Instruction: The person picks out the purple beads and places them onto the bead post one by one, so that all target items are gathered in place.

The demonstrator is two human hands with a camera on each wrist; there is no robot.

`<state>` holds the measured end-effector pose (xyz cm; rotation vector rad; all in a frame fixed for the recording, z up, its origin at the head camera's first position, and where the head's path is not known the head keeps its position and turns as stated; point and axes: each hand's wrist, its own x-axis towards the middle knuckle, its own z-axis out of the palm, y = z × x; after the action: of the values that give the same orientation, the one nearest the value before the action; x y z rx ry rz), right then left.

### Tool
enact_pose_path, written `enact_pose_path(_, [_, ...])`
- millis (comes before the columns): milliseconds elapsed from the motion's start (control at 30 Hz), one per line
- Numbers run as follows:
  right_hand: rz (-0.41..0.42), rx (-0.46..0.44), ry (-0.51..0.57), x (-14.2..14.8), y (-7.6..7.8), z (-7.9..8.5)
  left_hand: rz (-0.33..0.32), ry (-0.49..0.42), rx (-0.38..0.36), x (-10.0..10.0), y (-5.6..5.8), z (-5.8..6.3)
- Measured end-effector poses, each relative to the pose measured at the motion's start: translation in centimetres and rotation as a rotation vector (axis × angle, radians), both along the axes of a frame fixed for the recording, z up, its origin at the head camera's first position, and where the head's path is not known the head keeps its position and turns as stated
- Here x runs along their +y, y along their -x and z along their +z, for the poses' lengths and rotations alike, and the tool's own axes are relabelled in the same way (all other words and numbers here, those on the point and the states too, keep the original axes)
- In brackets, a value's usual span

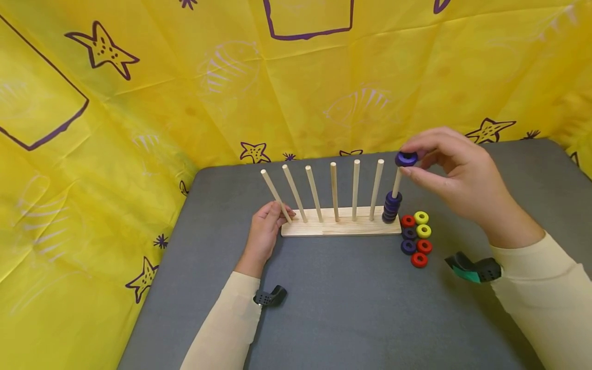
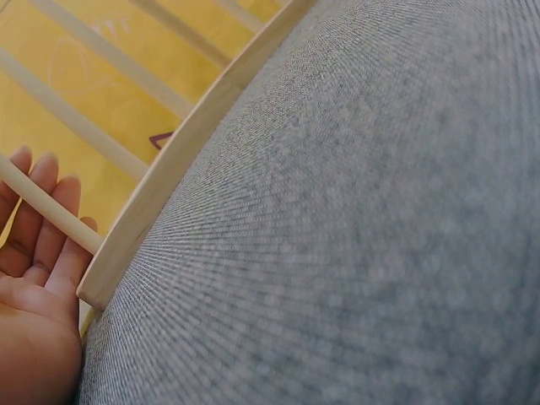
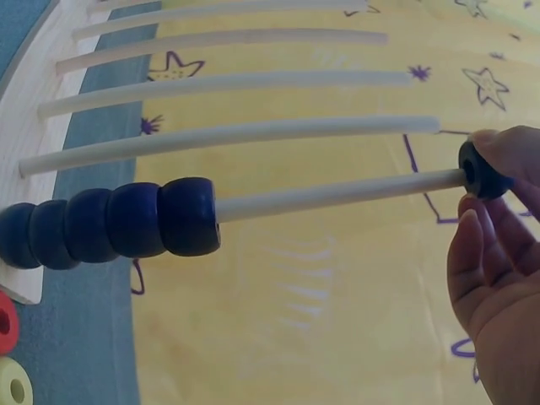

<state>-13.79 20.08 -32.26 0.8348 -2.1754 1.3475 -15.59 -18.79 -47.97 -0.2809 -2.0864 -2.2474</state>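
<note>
My right hand (image 1: 467, 172) pinches a dark blue ring (image 1: 406, 159) between thumb and fingers, at the tip of the rightmost peg (image 1: 396, 182). In the right wrist view the ring (image 3: 481, 169) meets the peg's end. Several blue rings (image 3: 160, 221) are stacked low on that same peg. The wooden base (image 1: 342, 227) carries a row of upright pegs, and the others hold no rings. At the base's left end is my left hand (image 1: 265, 228), its fingers (image 2: 51, 228) loosely extended behind the leftmost peg and touching the base's end.
Loose red (image 1: 419, 260), yellow (image 1: 421, 218) and blue rings (image 1: 408, 247) lie on the grey tabletop (image 1: 333, 308) beside the base's right end. A yellow patterned cloth (image 1: 296, 92) hangs behind the table and along its left side.
</note>
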Motion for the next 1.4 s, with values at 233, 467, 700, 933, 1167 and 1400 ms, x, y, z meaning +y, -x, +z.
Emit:
enact_pose_path(233, [-0.014,-0.018,0.002,-0.2,0.4,-0.2,0.002,-0.002,0.002,0.0,0.0,0.0])
enact_pose_path(467, [-0.023,-0.047,-0.005,-0.2,0.5,-0.6,-0.002,-0.007,0.000,0.0,0.0,0.0])
enact_pose_path(700, [-0.043,-0.074,-0.007,-0.1,0.6,-1.2,-0.004,0.009,0.003,-0.1,0.0,-0.1])
enact_pose_path(933, [-0.068,-0.090,-0.014,0.0,0.3,-1.7,-0.009,0.012,0.008,-0.1,0.1,-0.1])
enact_pose_path(1167, [-0.033,-0.071,0.006,0.3,0.3,-2.0,-0.010,0.008,0.012,-0.1,0.2,-0.3])
enact_pose_path(1400, [-0.018,-0.098,0.022,0.7,0.0,-2.1,-0.020,-0.032,0.024,-0.1,0.2,-0.3])
